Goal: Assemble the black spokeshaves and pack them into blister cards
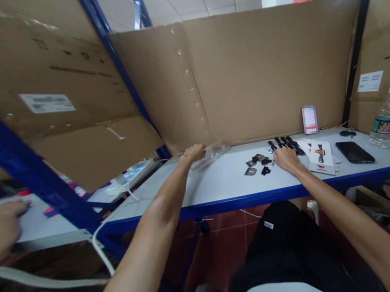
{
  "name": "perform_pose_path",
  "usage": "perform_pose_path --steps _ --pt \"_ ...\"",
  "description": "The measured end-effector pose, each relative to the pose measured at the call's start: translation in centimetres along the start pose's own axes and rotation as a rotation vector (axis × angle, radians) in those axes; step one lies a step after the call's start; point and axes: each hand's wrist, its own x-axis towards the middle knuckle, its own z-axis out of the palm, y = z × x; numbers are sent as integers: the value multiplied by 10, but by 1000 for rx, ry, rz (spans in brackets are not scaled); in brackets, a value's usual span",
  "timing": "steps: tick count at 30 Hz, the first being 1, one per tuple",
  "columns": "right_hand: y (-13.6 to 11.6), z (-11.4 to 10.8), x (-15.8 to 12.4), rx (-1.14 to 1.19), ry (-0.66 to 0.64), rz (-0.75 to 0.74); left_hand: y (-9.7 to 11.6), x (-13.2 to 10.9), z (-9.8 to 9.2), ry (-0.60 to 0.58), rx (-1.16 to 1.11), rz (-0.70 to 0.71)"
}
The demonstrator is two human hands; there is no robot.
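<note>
Over the left part of the grey worktop (234,179), my left hand (194,152) is closed around a clear plastic bag (215,154), which trails to the right of it. My right hand (287,157) is low over the worktop with its fingers curled together. Whatever may be in those fingers is hidden or too small to make out. Just behind that hand lies a row of several black-handled tools (290,143). Small black and grey metal pieces (261,159) are scattered to its left. Printed leaflets (320,155) lie to its right.
A phone (310,119) stands against the back cardboard, and a black phone (355,152) lies to the right. Beyond are keys (347,133) and a water bottle (385,120). A power strip (132,175) is at left. Another person's hand (2,229) shows at far left.
</note>
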Motion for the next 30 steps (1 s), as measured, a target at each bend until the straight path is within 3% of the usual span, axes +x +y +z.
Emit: perform_pose_path --steps 10,22,30 --pt "1 1 0 0 3 2 20 -20 9 45 20 -27" --pt "0 2 0 27 16 -8 9 -49 4 72 56 123" --pt "0 0 -1 27 -24 3 11 -48 -3 119 41 99"
